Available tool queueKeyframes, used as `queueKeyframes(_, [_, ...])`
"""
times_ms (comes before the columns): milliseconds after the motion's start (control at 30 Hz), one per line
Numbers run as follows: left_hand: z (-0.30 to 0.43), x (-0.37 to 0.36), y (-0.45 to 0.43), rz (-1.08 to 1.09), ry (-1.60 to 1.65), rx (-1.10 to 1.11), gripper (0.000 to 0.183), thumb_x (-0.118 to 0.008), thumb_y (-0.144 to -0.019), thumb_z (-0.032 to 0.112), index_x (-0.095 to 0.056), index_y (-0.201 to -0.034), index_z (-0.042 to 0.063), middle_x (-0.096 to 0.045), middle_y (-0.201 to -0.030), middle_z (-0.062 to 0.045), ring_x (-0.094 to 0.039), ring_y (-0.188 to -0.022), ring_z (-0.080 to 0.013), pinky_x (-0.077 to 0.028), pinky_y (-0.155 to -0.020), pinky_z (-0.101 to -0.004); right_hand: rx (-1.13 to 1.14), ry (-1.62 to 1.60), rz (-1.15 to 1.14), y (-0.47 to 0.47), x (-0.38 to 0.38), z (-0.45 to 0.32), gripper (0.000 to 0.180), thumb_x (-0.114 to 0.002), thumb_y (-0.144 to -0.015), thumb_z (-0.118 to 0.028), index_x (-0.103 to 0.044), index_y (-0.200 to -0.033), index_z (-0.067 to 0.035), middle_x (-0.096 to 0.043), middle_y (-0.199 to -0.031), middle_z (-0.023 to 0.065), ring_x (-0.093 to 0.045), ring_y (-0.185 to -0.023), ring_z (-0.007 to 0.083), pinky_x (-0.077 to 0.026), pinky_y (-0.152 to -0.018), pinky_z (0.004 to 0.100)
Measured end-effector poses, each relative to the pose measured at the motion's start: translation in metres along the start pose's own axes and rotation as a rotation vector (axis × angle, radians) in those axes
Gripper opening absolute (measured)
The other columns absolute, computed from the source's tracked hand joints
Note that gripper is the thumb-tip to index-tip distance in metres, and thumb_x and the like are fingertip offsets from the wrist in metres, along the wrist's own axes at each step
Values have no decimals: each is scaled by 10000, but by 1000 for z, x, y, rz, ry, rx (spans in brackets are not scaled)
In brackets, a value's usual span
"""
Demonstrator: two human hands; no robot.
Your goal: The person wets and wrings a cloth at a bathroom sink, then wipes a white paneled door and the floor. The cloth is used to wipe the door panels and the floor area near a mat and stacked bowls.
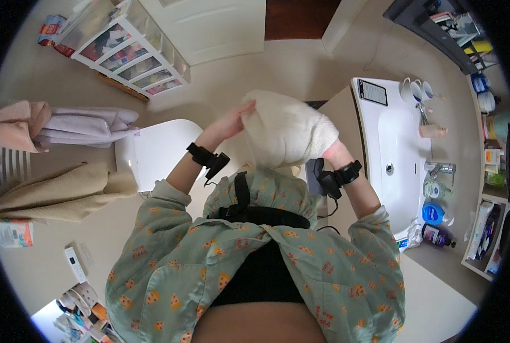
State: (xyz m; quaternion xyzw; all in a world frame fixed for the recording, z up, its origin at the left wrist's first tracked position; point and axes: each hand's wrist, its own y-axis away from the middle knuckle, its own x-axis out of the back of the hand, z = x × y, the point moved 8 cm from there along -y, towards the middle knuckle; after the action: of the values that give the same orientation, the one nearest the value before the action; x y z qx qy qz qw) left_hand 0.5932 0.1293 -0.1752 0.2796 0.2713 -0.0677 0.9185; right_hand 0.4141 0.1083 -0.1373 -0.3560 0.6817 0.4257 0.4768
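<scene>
A cream-white terry towel (280,128) is held up in front of my body, bunched and folded over. At its left edge, my left hand (245,115) has hold of the cloth, with the fingers partly behind it. My right hand (334,150) reaches into the towel from the right. Only its base and wrist show; the cloth covers the fingers, so their grip is hidden. Black straps with small devices sit on both wrists. My green pizza-print sleeves (165,240) are pushed up the forearms.
To the right, a white washbasin (402,145) holds a chrome tap (441,168), mugs (410,90) and several bottles (433,213). On the left stand a toilet with its white lid (165,150) down, hanging towels (79,126) and a plastic drawer unit (130,55). A white door (212,25) is ahead.
</scene>
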Motion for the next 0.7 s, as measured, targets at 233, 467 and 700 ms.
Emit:
queueKeyframes(233, [24, 104, -14, 268, 102, -58, 336, -406, -976, 294, -519, -1179, 51, -612, -1120, -61, -597, -1003, -175, -459, -922, -353, 38, 238, 258, -67, 83, -28, 378, -395, -954, -275, -538, -1183, -11, -612, -1135, 124, -599, -999, 253, -483, -884, 418])
queueKeyframes(467, [279, 91, 49, 349, 198, -559, 345, -440, -971, 260, -499, -1185, -5, -596, -1157, -120, -580, -1043, -206, -459, -934, -359, 427, 612, -80, -192, -178, -136, 231, -516, -914, -256, -602, -1000, -60, -634, -900, 35, -619, -779, 195, -533, -687, 353])
queueKeyframes(700, [293, 63, 151, 337, 25, -835, 416, -471, -959, 203, -409, -1322, 12, -532, -1267, -109, -532, -1143, -206, -460, -947, -348, 358, 1663, -265, -140, -306, -94, 603, -498, -940, -361, -340, -1368, 34, -422, -1380, 117, -413, -1232, 165, -354, -1021, 307])
